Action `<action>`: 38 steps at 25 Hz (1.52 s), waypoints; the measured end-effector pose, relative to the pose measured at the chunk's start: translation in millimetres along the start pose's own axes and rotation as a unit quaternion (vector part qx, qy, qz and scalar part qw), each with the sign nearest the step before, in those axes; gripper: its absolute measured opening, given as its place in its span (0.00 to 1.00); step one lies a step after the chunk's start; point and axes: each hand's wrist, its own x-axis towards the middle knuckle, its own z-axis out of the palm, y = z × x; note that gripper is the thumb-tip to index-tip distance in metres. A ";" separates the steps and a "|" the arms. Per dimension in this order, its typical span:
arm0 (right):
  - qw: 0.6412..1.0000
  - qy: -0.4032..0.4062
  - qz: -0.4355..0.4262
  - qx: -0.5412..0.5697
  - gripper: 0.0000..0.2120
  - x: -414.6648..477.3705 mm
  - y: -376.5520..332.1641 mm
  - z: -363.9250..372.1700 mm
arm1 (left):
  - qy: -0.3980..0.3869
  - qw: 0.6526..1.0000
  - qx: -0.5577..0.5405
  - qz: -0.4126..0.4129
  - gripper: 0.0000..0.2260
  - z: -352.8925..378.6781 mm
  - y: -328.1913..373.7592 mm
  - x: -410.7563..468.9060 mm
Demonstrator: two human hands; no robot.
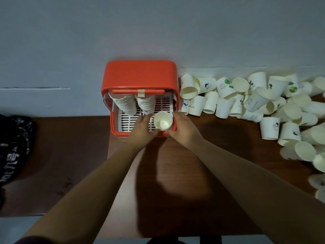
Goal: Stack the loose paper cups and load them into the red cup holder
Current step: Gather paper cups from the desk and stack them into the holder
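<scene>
As left hand [142, 128] and right hand [182, 125] clasp cup [162, 121] — underside hidden.

Bare tabletop [167, 199] lower centre; loose cups [223, 108] heaped across right; cup stacks [125, 104] filling red holder's [139, 74] left lanes.

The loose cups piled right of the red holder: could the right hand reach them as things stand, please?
Probably yes. The right hand holds a cup with the left hand over the red holder. The loose cups lie just beside it, with nothing between, though it would have to release the cup first.
</scene>
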 end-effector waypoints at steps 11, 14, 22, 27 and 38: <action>0.977 0.164 0.121 -0.055 0.26 -36.5 192.0 -175.3 | -0.005 0.994 0.072 0.081 0.16 77.3 156.9 30.6; 0.970 0.191 0.125 -0.084 0.26 -21.4 232.4 -217.7 | 0.018 0.996 0.073 0.045 0.20 98.7 205.4 80.6; 0.988 0.065 0.105 -0.093 0.31 -7.6 288.7 -228.1 | -0.014 0.988 0.146 -0.044 0.36 164.8 269.7 164.8; 0.992 0.024 0.096 -0.077 0.22 -19.6 305.9 -215.4 | -0.023 0.988 0.122 -0.087 0.33 178.0 259.9 181.7; 0.972 0.000 0.057 -0.228 0.27 -33.1 317.5 -194.2 | 0.005 0.993 -0.101 -0.064 0.20 164.6 241.2 151.0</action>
